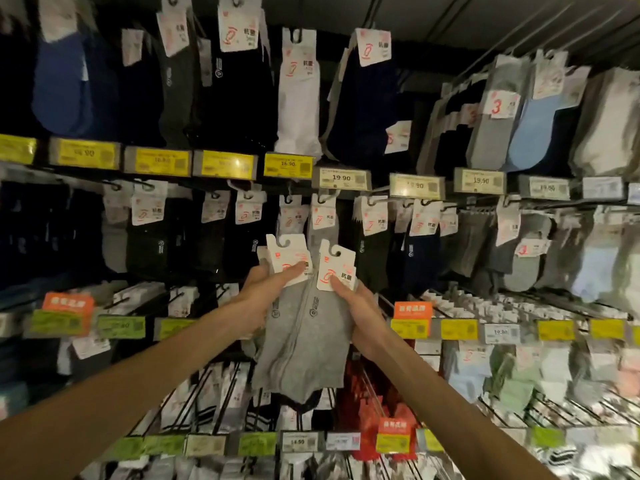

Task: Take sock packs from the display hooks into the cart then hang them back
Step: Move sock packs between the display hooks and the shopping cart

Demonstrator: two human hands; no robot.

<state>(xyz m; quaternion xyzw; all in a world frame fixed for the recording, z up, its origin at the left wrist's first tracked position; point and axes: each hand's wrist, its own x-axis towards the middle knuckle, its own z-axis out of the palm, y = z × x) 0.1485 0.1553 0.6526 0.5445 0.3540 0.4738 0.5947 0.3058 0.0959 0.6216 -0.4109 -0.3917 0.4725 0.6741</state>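
Observation:
Both hands are raised in front of a sock display wall. My left hand (266, 292) grips grey sock packs (304, 344) by their white header cards (289, 258), thumb pressed on the front card. My right hand (360, 310) holds another grey pack by its own white header card (337, 270), just right of the first. The grey socks hang down between my wrists. A grey pack (323, 220) still hangs on a display hook (325, 197) directly above the held ones. No cart is visible.
Rows of hooks carry dark, white, grey and pale blue sock packs at several levels. Yellow price tags (287, 164) and white price tags (341, 178) line the rails. Long wire hooks (519, 306) stick out toward me at the lower right.

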